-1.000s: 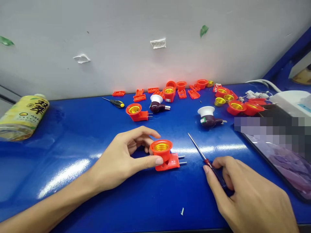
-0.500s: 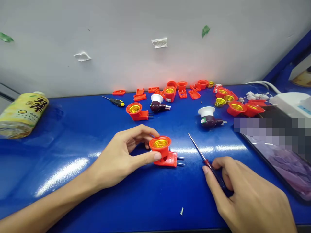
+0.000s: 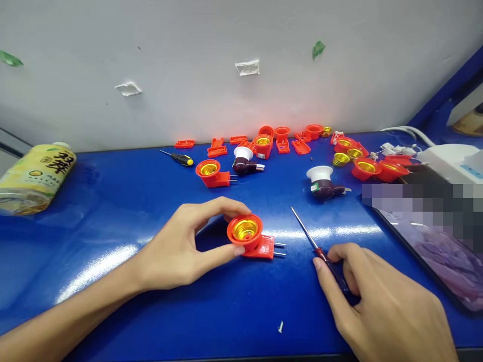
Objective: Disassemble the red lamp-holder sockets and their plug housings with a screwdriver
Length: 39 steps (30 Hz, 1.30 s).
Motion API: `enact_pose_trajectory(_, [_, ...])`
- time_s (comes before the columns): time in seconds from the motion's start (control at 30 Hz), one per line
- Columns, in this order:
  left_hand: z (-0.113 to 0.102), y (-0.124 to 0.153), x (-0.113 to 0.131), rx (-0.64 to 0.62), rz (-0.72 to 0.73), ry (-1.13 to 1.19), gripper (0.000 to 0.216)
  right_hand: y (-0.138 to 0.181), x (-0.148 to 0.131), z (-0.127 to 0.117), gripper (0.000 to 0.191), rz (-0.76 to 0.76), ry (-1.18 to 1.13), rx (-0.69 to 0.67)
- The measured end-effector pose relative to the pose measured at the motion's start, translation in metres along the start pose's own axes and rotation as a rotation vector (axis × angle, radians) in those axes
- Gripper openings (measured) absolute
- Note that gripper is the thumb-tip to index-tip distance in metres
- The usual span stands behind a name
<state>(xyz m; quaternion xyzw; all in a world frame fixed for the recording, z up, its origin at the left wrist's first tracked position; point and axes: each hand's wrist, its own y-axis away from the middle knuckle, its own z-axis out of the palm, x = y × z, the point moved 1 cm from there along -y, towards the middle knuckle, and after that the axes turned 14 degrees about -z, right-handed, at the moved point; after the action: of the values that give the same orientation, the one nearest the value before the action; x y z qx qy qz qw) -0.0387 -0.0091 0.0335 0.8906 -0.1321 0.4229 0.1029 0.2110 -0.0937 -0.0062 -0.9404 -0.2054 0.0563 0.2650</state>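
Observation:
Thumb and fingers of my left hand (image 3: 188,246) grip a red plug-in lamp socket (image 3: 260,247) by its round cup. Its gold threaded lining shows from above, and two metal prongs point right. My right hand (image 3: 388,301) is closed round the dark handle of a screwdriver (image 3: 334,271), whose shaft points up and left, its tip apart from the socket. A small screw (image 3: 280,327) lies near the table's front edge, between and below the hands.
Another red lamp socket (image 3: 210,173), a yellow-black screwdriver (image 3: 181,159) and a white-and-dark socket (image 3: 322,183) lie behind. Several red shells line the wall. A phone (image 3: 426,251) and white power strip (image 3: 453,158) are right; a bottle (image 3: 35,176) lies left.
The socket's cup has shifted slightly left and tilted toward me, showing more of its gold inside. My left thumb has slid a little left. My right hand and the screwdriver have barely moved.

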Motion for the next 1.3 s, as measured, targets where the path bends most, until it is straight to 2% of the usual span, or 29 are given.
enact_pose_trajectory(0.3, [0.000,0.004,0.001,0.028,0.120,-0.172,0.029,0.002,0.001,0.000,0.031,0.004,0.002,0.006])
enact_pose_trajectory(0.6, [0.001,0.008,-0.003,0.078,0.368,-0.272,0.042,0.005,0.001,0.000,0.031,0.005,0.016,0.003])
enact_pose_trajectory(0.83, [0.002,0.008,-0.004,0.073,0.350,-0.287,0.040,0.001,0.001,0.001,0.031,-0.002,0.018,-0.006])
enact_pose_trajectory(0.97, [0.002,0.007,-0.007,0.060,0.434,-0.281,0.043,0.002,0.001,0.000,0.033,-0.003,0.007,0.005])
enact_pose_trajectory(1.07, [0.002,0.006,-0.010,0.024,0.465,-0.265,0.037,0.003,0.001,0.000,0.035,-0.007,-0.002,0.036])
enact_pose_trajectory(1.3, [0.001,0.003,-0.007,0.001,0.326,-0.246,0.025,0.001,0.000,0.003,0.034,-0.007,-0.015,0.071])
